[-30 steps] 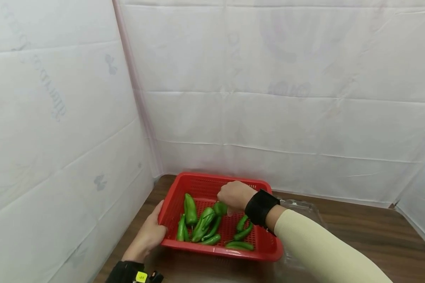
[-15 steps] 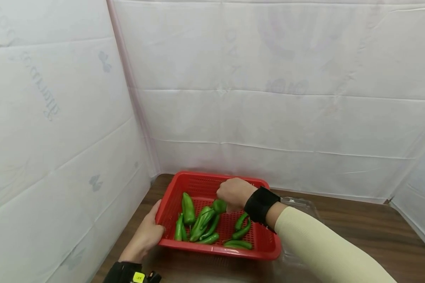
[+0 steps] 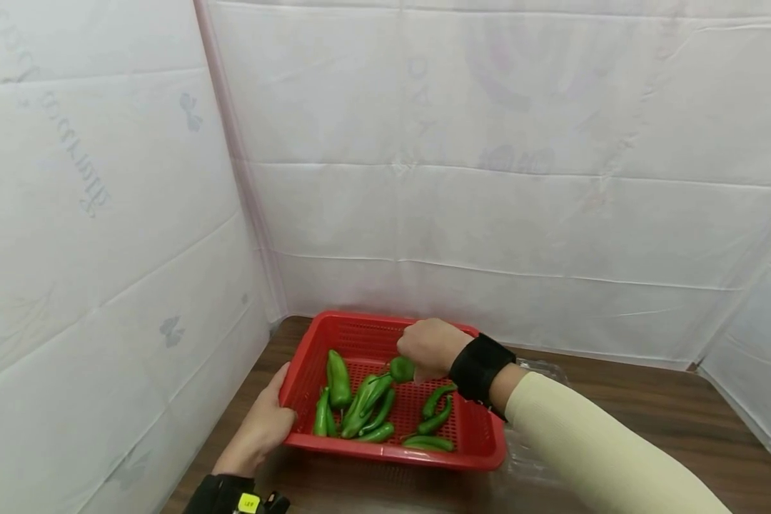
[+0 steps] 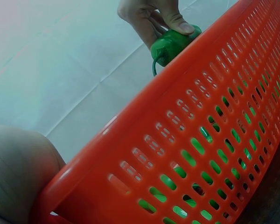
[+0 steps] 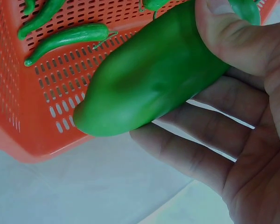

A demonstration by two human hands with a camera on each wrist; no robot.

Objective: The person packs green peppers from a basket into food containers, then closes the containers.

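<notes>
While my left hand (image 3: 257,428) grips the near left corner of the red basket (image 3: 385,457), fingers curled on its rim, my right hand (image 3: 429,348) holds one green pepper (image 3: 401,368) above the basket's middle, thumb pressing it against the fingers. Pepper: smooth, glossy, blunt taper. Basket: perforated plastic, rectangular, at the tabletop's (image 3: 617,421) left edge. Other slender peppers (image 3: 360,410) lie on its floor. White creased sheeting (image 3: 488,178) behind.

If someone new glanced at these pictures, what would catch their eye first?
The bright red basket on the dark wooden table, with green peppers lying inside. Above it the right hand holds one fat green pepper between thumb and fingers, while the left hand grips the basket's left rim.
</notes>
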